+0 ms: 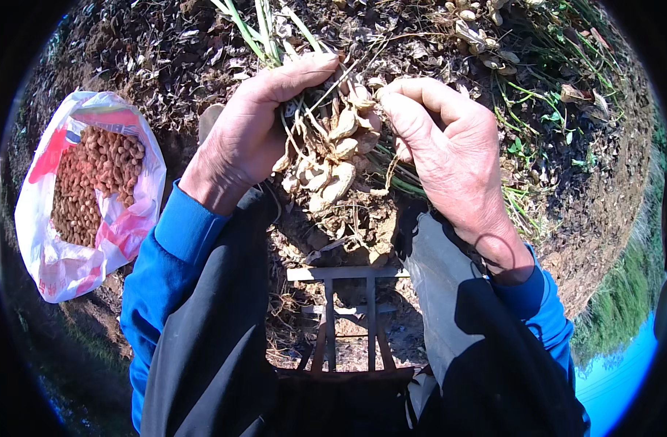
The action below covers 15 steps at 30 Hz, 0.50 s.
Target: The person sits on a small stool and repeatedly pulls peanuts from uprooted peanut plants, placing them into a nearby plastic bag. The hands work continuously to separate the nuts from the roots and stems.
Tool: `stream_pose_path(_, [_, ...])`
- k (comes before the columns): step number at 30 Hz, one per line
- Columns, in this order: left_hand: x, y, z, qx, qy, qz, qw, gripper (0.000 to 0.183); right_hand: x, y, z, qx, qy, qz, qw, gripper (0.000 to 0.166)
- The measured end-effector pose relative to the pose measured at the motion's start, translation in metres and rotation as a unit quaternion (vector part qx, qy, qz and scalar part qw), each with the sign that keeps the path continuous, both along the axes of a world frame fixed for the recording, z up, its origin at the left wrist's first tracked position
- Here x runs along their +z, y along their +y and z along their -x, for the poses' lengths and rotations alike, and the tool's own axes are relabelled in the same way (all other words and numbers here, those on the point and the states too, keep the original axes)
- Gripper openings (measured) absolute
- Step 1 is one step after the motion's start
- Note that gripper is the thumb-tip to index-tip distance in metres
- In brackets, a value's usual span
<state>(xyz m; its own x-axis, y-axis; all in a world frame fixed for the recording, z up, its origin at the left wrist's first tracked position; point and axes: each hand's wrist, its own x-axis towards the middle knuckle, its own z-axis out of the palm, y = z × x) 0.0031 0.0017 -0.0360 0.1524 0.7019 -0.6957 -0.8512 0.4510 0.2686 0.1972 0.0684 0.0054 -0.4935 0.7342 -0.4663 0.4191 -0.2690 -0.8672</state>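
Note:
My left hand (pixel 257 120) is closed around the base of an uprooted peanut plant, whose green stems (pixel 259 30) point up and away past the thumb. A cluster of pale peanut pods (pixel 333 175) with thin roots hangs from it between my two hands. At the right side of the cluster is my right hand (pixel 442 142), its thumb and forefinger pinched together at a small pod or stalk; the fingertips partly hide what is between them.
A white and pink woven sack (pixel 71 276) holding many picked peanuts (pixel 93 180) stands open at the left. More peanut plants with pods (pixel 486 43) lie at the upper right. Between my knees is a metal stool frame (pixel 347 273) on soil strewn with dry leaves.

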Motion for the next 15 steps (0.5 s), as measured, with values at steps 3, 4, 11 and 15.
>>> stream_pose_path(3, [0.005, 0.003, -0.004, -0.013, 0.009, -0.009, 1.0, 0.026, -0.006, 0.001, 0.001, -0.012, 0.045, 0.073, 0.996, 0.022])
stream_pose_path(4, [0.006, 0.004, -0.005, -0.012, -0.037, -0.02, 0.999, 0.026, -0.002, 0.003, 0.002, -0.018, 0.046, 0.12, 0.992, 0.024])
stream_pose_path(11, [0.027, 0.007, -0.007, -0.044, -0.009, -0.005, 0.999, 0.025, 0.005, 0.008, 0.006, -0.04, 0.067, 0.239, 0.968, 0.027])
stream_pose_path(15, [0.029, 0.003, 0.006, -0.004, 0.023, 0.013, 1.0, 0.025, -0.012, 0.038, -0.034, -0.081, 0.009, 0.065, 0.995, 0.03])
